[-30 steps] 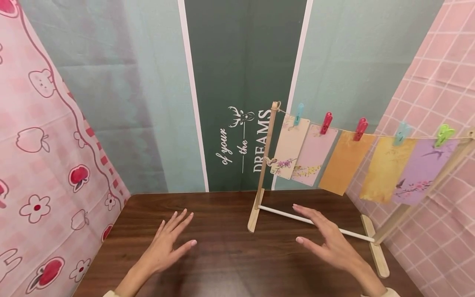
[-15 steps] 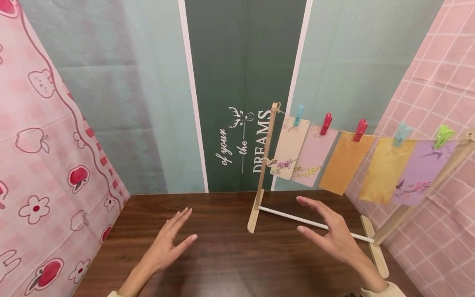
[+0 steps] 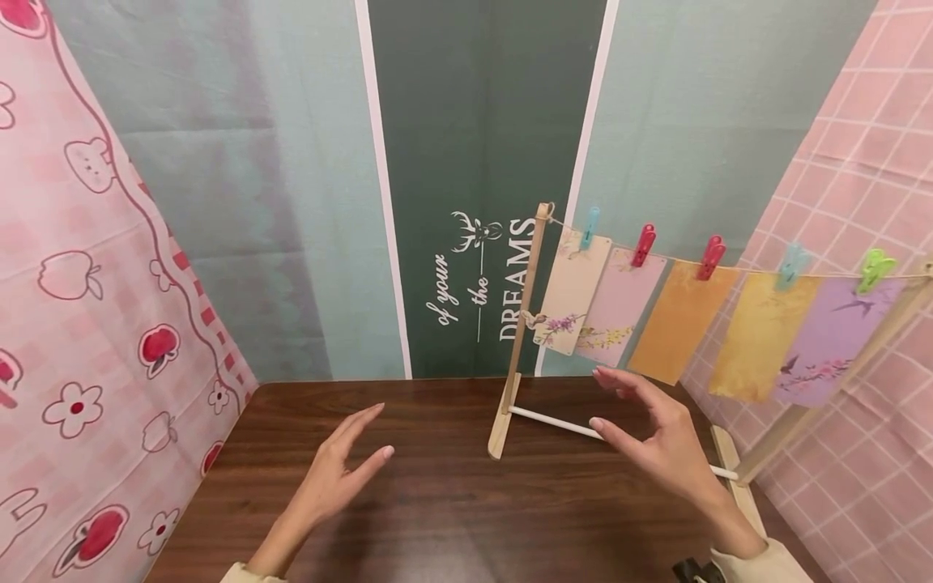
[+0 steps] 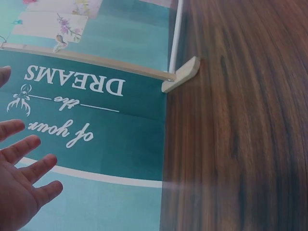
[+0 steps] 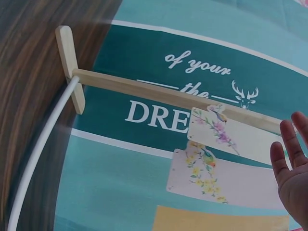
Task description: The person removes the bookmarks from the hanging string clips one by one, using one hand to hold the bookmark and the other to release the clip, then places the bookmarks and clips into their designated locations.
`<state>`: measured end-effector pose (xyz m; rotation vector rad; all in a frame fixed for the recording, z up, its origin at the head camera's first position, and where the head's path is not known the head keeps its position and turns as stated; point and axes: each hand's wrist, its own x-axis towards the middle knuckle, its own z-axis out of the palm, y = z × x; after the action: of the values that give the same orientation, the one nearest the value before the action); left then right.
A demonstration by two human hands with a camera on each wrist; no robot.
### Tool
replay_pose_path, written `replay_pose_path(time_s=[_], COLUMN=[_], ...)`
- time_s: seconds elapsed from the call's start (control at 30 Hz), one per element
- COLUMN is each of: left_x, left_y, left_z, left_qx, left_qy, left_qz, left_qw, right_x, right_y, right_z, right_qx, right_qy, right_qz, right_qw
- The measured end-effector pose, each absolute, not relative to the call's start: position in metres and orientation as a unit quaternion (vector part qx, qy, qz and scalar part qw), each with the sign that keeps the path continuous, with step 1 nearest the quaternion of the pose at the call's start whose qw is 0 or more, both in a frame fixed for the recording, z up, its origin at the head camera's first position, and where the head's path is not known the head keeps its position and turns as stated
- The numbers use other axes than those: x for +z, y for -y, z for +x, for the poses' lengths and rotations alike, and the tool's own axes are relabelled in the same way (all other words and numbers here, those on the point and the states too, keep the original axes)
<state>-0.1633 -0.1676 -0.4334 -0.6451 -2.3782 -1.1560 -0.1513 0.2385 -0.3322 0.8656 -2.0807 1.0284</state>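
My left hand (image 3: pixel 331 474) hovers over the left part of the dark wooden table (image 3: pixel 437 518), fingers extended and thumb apart, holding nothing. Spread fingers of that hand (image 4: pixel 21 178) show in the left wrist view. My right hand (image 3: pixel 663 441) is raised in front of a wooden stand's white crossbar (image 3: pixel 554 421), its fingers relaxed and nothing in them. Above it a string (image 3: pixel 758 270) carries several paper cards: cream (image 3: pixel 576 287), pink (image 3: pixel 619 304), orange (image 3: pixel 681 324), yellow (image 3: pixel 761 340) and purple (image 3: pixel 838 344). Blue, red and green clothespins (image 3: pixel 875 271) clip them to it.
The stand's left post (image 3: pixel 528 300) rises from a flat wooden foot (image 3: pixel 503 429); the right foot (image 3: pixel 739 494) is partly behind my right arm. A green lettered backdrop (image 3: pixel 481 162) closes the back. Pink printed cloth (image 3: pixel 80 324) hangs left, pink checked cloth (image 3: pixel 875 178) right.
My right hand has risen toward the hanging cards and moved slightly right. My left hand has shifted a little right, its fingers drawn closer together. The stand and cards stay as they were.
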Motion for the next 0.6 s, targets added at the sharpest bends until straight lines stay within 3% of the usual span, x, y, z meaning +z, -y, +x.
replay_pose_path(time_s=[0.17, 0.6], left_x=[-0.431, -0.421], left_y=[0.162, 0.155], left_z=[-0.165, -0.172], left_qx=[-0.433, -0.500], left_qy=[0.846, 0.804], left_qz=[-0.225, -0.214], left_qw=[0.215, 0.239], right_x=[-0.319, -0.328], right_y=[-0.233, -0.255], right_z=[-0.148, -0.178], right_qx=[0.389, 0.403], right_qy=[0.794, 0.791], right_qz=[0.327, 0.316], right_qw=[0.334, 0.336])
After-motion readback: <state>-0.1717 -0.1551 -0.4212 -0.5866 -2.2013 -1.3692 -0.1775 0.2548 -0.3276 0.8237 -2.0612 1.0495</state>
